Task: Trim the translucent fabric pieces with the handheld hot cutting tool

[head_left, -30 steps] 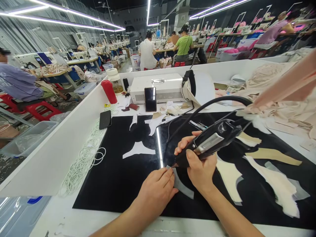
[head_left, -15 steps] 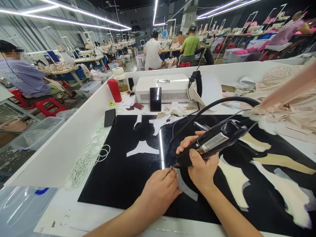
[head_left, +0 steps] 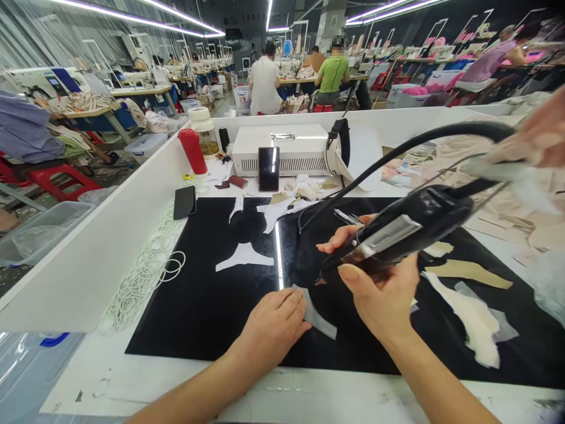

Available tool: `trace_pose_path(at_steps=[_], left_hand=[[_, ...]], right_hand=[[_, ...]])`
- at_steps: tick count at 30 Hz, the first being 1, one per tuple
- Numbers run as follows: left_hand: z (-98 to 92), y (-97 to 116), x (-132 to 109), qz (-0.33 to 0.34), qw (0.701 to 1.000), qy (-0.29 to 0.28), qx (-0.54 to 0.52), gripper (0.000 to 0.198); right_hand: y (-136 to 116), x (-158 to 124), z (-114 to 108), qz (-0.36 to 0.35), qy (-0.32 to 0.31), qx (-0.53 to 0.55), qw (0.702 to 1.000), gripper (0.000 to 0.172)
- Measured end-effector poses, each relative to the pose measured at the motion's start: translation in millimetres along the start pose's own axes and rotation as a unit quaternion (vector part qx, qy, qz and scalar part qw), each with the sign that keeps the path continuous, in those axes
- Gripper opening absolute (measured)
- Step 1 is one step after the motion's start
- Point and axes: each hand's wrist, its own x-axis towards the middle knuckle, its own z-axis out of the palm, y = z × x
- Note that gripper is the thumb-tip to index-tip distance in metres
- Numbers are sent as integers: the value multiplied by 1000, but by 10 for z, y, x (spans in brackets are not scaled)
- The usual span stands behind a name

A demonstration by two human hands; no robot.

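My right hand (head_left: 386,300) is wrapped around a thick black corded hand-held tool (head_left: 428,218) with a metal label on its side. The tool's narrow end points down to the left, just above the black mat (head_left: 194,318). Against the mat, the closed fingers of my left hand (head_left: 276,321) press on a curved grey fabric piece (head_left: 321,321), covering its upper left end. A gap separates the tool's tip from my left fingers. Beyond that hand lies a white cut piece (head_left: 245,255). Cream pieces (head_left: 468,315) with grey layers lie right of my right forearm.
Left are tangled pale cords (head_left: 136,288) and a black flat case (head_left: 184,202). Behind stand a white box (head_left: 282,150), a phone (head_left: 269,169), a red cup (head_left: 192,151) and a jar (head_left: 203,131). A black cable arches right, near a blurred pinkish shape (head_left: 545,132). People sit at machines beyond.
My right hand has lifted the tool up and to the right, away from my left fingers. My left hand stays on the grey piece. The whole view has shifted slightly.
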Motion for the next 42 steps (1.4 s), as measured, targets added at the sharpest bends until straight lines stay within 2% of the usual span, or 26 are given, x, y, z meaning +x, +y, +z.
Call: trace_pose_path(at_steps=[4, 13, 25, 30, 36, 42], left_hand=[[-17, -11, 7, 9, 1000, 5, -19, 34], [-60, -24, 11, 14, 999, 5, -35, 28], [-83, -26, 18, 13, 999, 16, -41, 26], [-103, -25, 30, 13, 999, 14, -41, 26], [-109, -24, 31, 15, 999, 4, -41, 26], [-106, -24, 35, 13, 999, 4, -46, 25]], right_hand=[[-138, -118, -123, 11, 31, -4, 999, 41], [-49, -410, -418, -18, 17, -8, 1000, 29], [-32, -477, -407, -14, 12, -7, 1000, 22], [-39, -469, -407, 2, 30, -1, 1000, 23], [-102, -522, -400, -6, 16, 22, 1000, 27], [-77, -557, -406, 3, 8, 14, 1000, 23]])
